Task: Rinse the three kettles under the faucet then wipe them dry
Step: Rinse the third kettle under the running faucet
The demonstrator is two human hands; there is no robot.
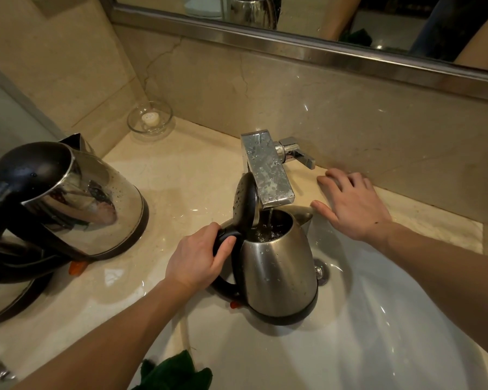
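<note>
1. over the white sink basin (pixel 378 319), a brushed steel kettle (pixel 279 271) is being held upright directly under the square chrome faucet (pixel 266 170), its spout pointing to the right; whether its base is touching the basin is not clear.
2. the left hand (pixel 197 257) is gripping the kettle's black handle (pixel 224 284), fingers curling round the upper part and the thumb lying along the top.
3. the kettle's lid (pixel 245 198) is standing open, leaning by the left side of the faucet, and a thin stream of water (pixel 270 218) is running down into the open mouth, where water is showing inside.
4. the right hand (pixel 352 204) is resting palm down on the marble countertop (pixel 180 175) to the right of the faucet, fingers spread and holding nothing, near the faucet lever (pixel 296 154).
5. a second kettle (pixel 96 198) is sitting tilted on the countertop at the left, well apart from the sink, lid closed and droplets clinging to its steel side.
6. a third kettle (pixel 3 299) is showing only in part at the lower left edge, beneath the second one.
7. a glass dish (pixel 149 118) is sitting in the back corner, and a dark green cloth (pixel 175 372) is lying at the near edge of the basin.
</note>
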